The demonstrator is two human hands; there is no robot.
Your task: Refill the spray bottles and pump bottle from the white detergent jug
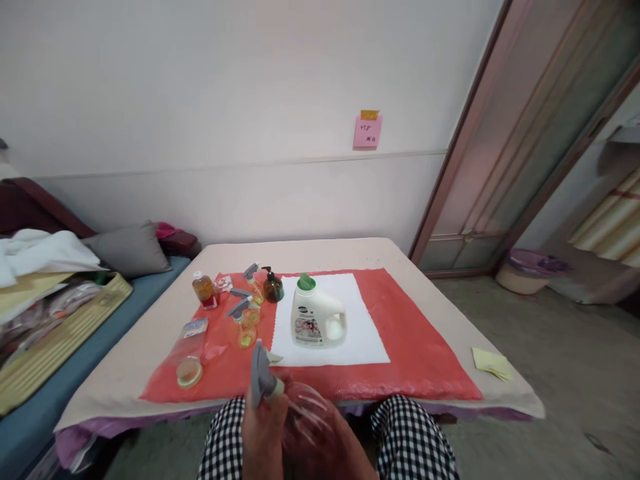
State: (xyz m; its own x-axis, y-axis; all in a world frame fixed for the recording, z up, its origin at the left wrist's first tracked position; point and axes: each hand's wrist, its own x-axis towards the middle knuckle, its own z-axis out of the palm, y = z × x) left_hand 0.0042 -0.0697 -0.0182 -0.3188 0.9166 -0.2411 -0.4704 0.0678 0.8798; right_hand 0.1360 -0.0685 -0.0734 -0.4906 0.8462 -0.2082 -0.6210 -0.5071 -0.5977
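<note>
Low in the head view, close to my lap, a clear spray bottle is between my two hands, its grey trigger head tilted to the left. My left hand is closed around its neck, just below the trigger head. My right hand holds the rounded body from the right side; its fingers are mostly hidden behind the bottle. Beyond them, a white detergent jug with a green cap stands upright on a white cloth. Left of it stand several small spray bottles with grey heads.
A red sheet covers much of the table. Near its left side are an amber bottle, a dark pump bottle, a round lidded container and a clear packet. Yellow paper notes lie at the right edge.
</note>
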